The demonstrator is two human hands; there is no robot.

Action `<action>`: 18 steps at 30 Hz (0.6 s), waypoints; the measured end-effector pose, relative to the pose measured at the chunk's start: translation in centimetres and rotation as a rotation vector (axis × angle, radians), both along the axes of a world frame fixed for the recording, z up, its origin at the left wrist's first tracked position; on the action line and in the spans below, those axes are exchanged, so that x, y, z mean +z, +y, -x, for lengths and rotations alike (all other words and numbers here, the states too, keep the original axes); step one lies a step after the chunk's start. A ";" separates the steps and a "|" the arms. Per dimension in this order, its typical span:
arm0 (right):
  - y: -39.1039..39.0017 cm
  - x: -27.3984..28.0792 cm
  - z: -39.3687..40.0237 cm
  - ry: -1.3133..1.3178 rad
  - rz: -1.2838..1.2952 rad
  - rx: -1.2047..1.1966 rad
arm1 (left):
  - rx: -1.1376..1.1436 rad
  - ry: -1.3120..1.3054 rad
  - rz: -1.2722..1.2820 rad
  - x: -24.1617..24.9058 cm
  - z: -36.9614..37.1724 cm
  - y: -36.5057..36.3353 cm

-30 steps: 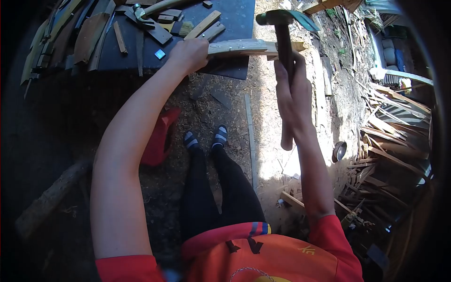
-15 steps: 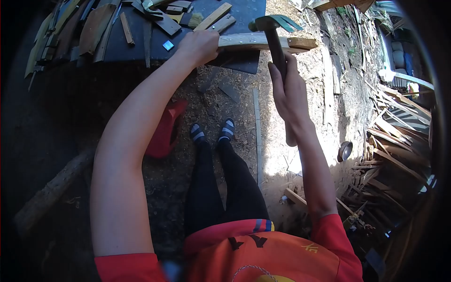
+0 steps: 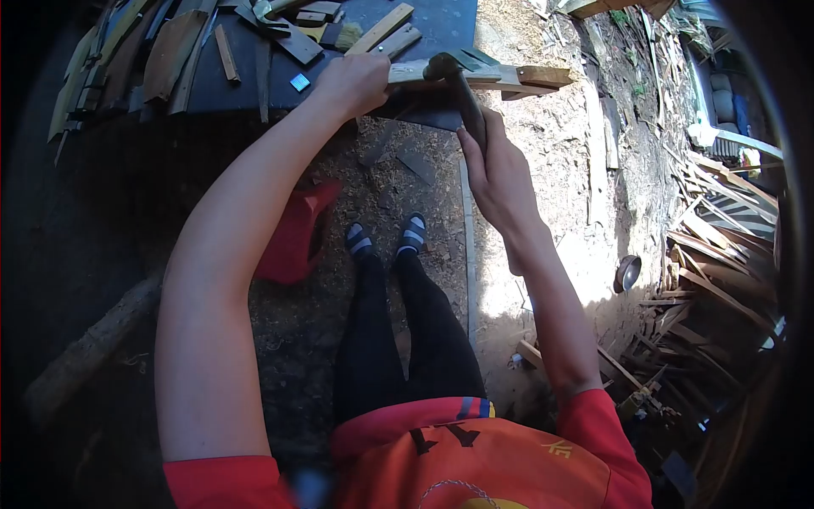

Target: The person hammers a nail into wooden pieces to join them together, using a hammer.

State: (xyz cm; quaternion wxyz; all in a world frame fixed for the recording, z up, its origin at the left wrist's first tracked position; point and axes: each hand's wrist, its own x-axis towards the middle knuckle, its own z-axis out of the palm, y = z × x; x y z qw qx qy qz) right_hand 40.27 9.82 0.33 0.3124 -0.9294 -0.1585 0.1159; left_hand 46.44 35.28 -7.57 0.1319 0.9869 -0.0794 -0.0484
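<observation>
My right hand is wrapped around the handle of a claw hammer, whose head overlaps a wooden piece in this view. The wooden piece has a pale length and a browner block at its right end, which juts past the edge of the dark table. My left hand is closed over the left end of this piece. Its fingertips are partly hidden behind the knuckles.
Scrap boards, a brush and a small blue-white box lie on the table. A red plastic container stands on the shaving-strewn ground, left of my feet. Splintered wood is heaped at the right, near a round bowl.
My right hand has swung the hammer down and to the left, bringing its head from above the wooden piece onto it in view. The left hand keeps its grip, almost unmoved.
</observation>
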 end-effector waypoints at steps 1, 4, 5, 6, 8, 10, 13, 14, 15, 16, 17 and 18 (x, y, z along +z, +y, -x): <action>0.0 0.9 0.5 0.008 -0.033 -0.016 | 0.001 0.000 -0.005 -0.1 0.2 -0.1; -0.4 2.8 0.5 -0.073 -0.113 -0.065 | 0.004 -0.013 -0.023 0.0 0.0 0.0; -0.6 3.9 0.3 -0.043 -0.131 -0.092 | 0.011 -0.019 -0.026 0.1 0.1 0.0; -0.6 5.0 0.2 -0.025 -0.127 -0.124 | 0.015 -0.026 -0.027 0.2 0.2 -0.2; -1.3 5.3 0.1 0.039 -0.171 -0.219 | 0.020 -0.014 -0.034 0.2 0.1 -0.3; -2.1 4.4 0.5 0.057 -0.293 -0.274 | 0.012 0.006 -0.044 0.4 -0.1 -0.2; -3.3 1.7 1.9 0.097 -0.328 -0.341 | -0.011 0.046 -0.050 0.4 -0.7 0.3; -3.8 1.0 2.5 0.112 -0.313 -0.363 | -0.014 0.052 -0.043 0.2 -1.1 0.5; -4.0 0.8 3.0 0.171 -0.252 -0.373 | -0.016 0.059 -0.037 0.3 -1.5 0.5; -4.1 0.5 3.4 0.230 -0.188 -0.378 | -0.021 0.095 -0.045 0.5 -1.9 0.6; -4.1 0.4 3.9 0.278 -0.175 -0.392 | -0.023 0.133 -0.054 0.6 -2.4 0.7; -4.0 0.3 4.3 0.327 -0.163 -0.405 | -0.025 0.171 -0.063 0.7 -2.9 0.8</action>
